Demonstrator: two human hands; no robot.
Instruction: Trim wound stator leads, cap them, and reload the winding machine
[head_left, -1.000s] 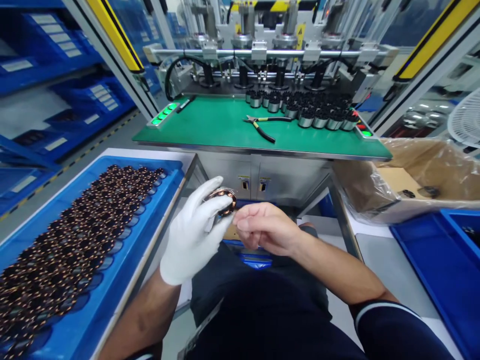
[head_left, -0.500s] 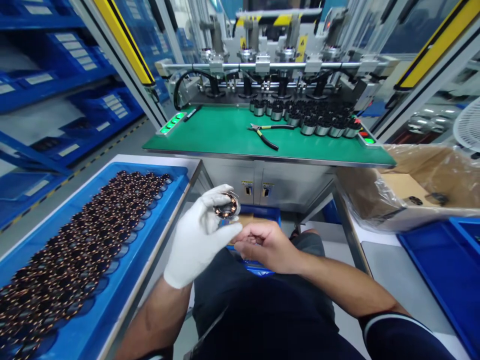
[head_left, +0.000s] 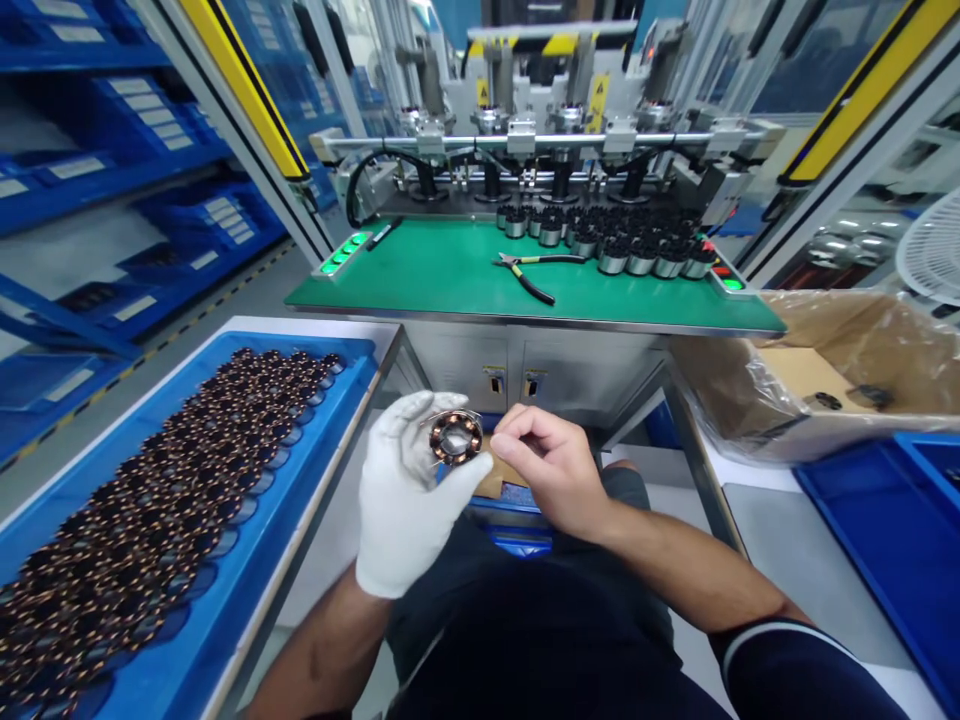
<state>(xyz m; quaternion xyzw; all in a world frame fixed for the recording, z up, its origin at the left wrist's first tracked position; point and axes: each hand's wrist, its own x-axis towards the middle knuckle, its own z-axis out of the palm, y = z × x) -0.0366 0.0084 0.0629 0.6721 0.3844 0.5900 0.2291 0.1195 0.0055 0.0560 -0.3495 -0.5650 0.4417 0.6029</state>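
My left hand (head_left: 412,490), in a white glove, holds a round stator ring with copper windings (head_left: 456,438) between thumb and fingers. The ring's open face is turned up toward the camera, and thin wire ends stick out at its edge. My right hand (head_left: 551,465) is bare and sits just right of the ring, thumb and index finger pinched together. Whatever may be between those fingertips is too small to make out. To the left, a blue tray (head_left: 360,350) is filled with rows of similar copper-wound rings (head_left: 172,500).
A green work surface (head_left: 435,265) ahead carries pliers (head_left: 525,275), a black pen (head_left: 385,233) and black-topped metal cores (head_left: 613,257), with a machine (head_left: 525,140) behind. At right stand a plastic-lined carton (head_left: 810,370) and blue bins (head_left: 862,520). Another box lies below my hands.
My left hand has lowered slightly and turned the ring more face-up. My right hand has moved up and a little right, away from the left thumb.
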